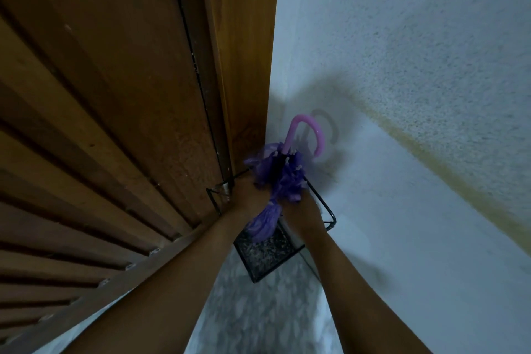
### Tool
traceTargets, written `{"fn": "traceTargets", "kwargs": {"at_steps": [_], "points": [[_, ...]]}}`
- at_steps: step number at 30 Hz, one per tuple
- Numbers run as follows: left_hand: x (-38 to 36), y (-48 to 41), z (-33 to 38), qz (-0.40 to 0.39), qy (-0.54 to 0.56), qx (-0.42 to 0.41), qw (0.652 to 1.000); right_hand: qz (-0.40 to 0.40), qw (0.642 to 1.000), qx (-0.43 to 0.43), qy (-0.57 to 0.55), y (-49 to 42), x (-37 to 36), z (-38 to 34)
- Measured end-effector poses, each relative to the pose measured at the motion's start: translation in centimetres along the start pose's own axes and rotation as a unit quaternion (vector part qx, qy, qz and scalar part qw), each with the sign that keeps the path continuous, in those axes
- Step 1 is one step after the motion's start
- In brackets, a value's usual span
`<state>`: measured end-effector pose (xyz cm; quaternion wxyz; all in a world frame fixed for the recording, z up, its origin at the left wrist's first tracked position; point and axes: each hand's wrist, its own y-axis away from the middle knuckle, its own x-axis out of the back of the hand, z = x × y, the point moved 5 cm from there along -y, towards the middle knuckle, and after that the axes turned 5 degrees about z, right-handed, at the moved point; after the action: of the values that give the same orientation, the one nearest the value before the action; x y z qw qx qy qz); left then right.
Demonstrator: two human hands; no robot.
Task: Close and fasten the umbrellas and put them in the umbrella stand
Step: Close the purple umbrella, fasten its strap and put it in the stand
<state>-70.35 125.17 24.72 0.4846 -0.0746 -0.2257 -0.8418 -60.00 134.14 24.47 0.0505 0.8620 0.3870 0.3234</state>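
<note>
A folded purple umbrella (283, 178) with a pink hooked handle (309, 132) stands tip-down inside a black wire umbrella stand (330, 218) in the corner. My left hand (250, 195) sits against the umbrella's left side at the stand's top rim. My right hand (304, 210) is against its right side, just under the ruffled canopy edge. Both hands are blurred and partly hidden by the fabric, so their finger positions are unclear. The lower bundled canopy (265, 224) reaches down toward the stand's base.
A brown slatted wooden door (115, 123) fills the left, with its frame (247, 66) meeting a textured white wall (402, 95) on the right. The stand's base (267, 256) rests on a speckled grey floor (258, 310).
</note>
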Motion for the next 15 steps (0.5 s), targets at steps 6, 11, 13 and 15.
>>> {"fn": "traceTargets", "kwargs": {"at_steps": [6,11,13,15], "points": [[0.1,2.3,0.3,-0.029,0.070,0.022,0.997,0.066,0.993,0.059,-0.078,1.4,1.8,-0.6],[1.1,5.3,2.6,-0.052,0.074,0.038,0.995,0.050,0.996,0.032,-0.062,4.2,4.0,-2.0],[1.7,6.4,4.0,-0.061,0.062,0.029,0.996,0.051,0.997,0.041,-0.044,5.3,4.8,-2.5],[2.5,7.4,5.2,-0.060,0.036,0.029,0.997,0.052,0.997,0.041,-0.032,6.4,5.7,-3.4]]}}
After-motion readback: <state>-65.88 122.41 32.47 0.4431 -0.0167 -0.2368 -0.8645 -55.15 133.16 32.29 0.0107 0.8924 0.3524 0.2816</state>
